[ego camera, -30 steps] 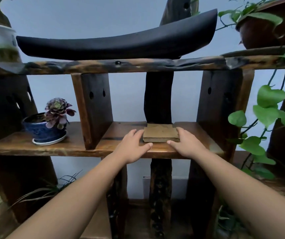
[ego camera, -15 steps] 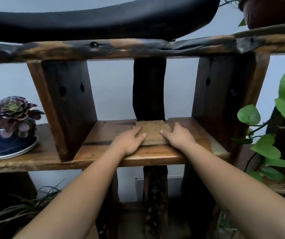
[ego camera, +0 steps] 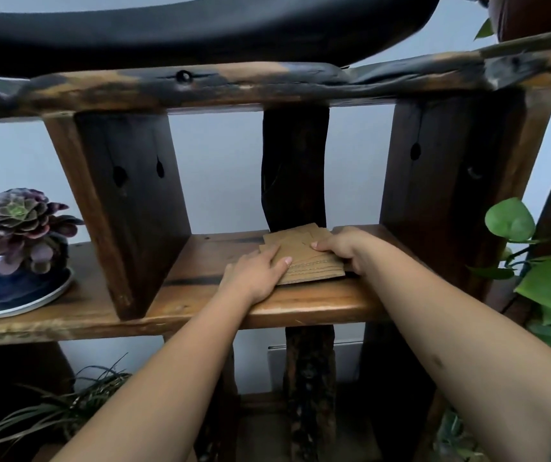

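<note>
Two hands: flank the cardboard stack (ego camera: pixel 304 258) on the wooden shelf (ego camera: pixel 201 295).
Left hand (ego camera: pixel 254 275): at 8 o'clock, fingers pressed together on top.
Right hand (ego camera: pixel 344 248): at 3 o'clock, curled round the edge.
Stack axis: roughly 11 to 5 o'clock.

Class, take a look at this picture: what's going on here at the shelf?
A person has both hands on a stack of brown cardboard pieces that lies on the wooden shelf. The left hand rests flat on the stack's left side. The right hand curls over its right edge. The pieces lie slightly askew. A potted succulent stands in the next bay to the left.
</note>
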Demonstrator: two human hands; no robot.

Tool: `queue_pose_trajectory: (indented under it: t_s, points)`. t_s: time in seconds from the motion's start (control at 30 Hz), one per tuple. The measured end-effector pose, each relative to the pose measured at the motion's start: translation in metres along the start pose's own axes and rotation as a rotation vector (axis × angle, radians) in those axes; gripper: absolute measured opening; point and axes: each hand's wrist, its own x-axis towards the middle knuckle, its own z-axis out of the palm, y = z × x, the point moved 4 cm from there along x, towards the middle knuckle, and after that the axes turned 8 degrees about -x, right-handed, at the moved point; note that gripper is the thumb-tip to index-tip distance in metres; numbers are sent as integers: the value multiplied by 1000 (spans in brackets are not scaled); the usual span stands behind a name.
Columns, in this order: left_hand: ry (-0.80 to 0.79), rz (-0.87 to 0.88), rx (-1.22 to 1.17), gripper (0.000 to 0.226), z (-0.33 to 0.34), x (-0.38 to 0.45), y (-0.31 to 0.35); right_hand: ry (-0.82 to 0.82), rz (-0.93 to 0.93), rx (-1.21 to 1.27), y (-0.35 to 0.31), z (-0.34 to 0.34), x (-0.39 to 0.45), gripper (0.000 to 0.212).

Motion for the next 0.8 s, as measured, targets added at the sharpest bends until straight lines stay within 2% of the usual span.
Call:
queue_pose_trajectory:
  t_s: [0.13, 0.27, 0.37, 0.43, 0.5, 0.63, 0.8]
  points:
    - [11, 14, -43, 68, -2, -3, 1, -41, -18, 178, 5, 1, -3, 62]
    - [45, 16, -187, 76, -10, -9, 3, -43, -153, 316, 5, -2, -10, 55]
    - [113, 21, -492, 87, -17, -16, 3, 51, -360, 199, 0, -8, -22, 52]
    - [191, 52, -720, 95, -25, -22, 2, 104, -520, 91, -7, -12, -33, 64]
    - [265, 47, -827, 101, -30, -26, -1, 142, -644, -6, -13, -10, -43, 78]
    - [324, 72, -794, 99, -33, -30, 0, 294, -719, -95, -10, 0, -56, 93]
    - [298, 108, -655, 84, -28, -26, 2, 400, -707, -125, 1, 10, -56, 90]
